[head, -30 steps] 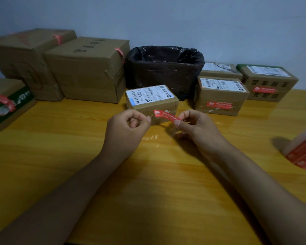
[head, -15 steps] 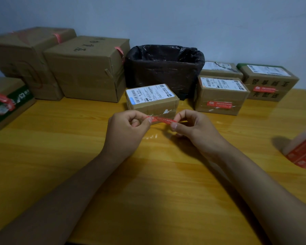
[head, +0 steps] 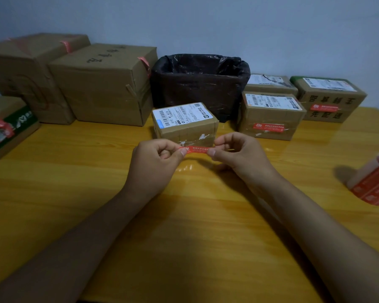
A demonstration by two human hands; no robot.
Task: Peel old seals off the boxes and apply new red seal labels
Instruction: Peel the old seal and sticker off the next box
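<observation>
A red seal label point(head: 197, 149) is stretched level between my two hands, just in front of a small cardboard box point(head: 184, 124) with a white shipping label on top. My left hand point(head: 155, 159) pinches the label's left end. Its right end is pinched by my right hand point(head: 236, 155). The box's front face carries torn white residue and clear tape, with no red seal on it. A roll of red seal labels point(head: 374, 182) lies at the right edge of the wooden table point(head: 184, 226).
A bin lined with a black bag point(head: 200, 82) stands behind the small box. Two large cardboard boxes point(head: 105, 84) sit at the back left, a green-printed box point(head: 7, 125) at far left. At the back right are three small boxes point(head: 271, 115), two with red seals.
My left hand has taken the label's left end, which hung free before. The label has dropped from a tilt to level, stretched between both hands in front of the box.
</observation>
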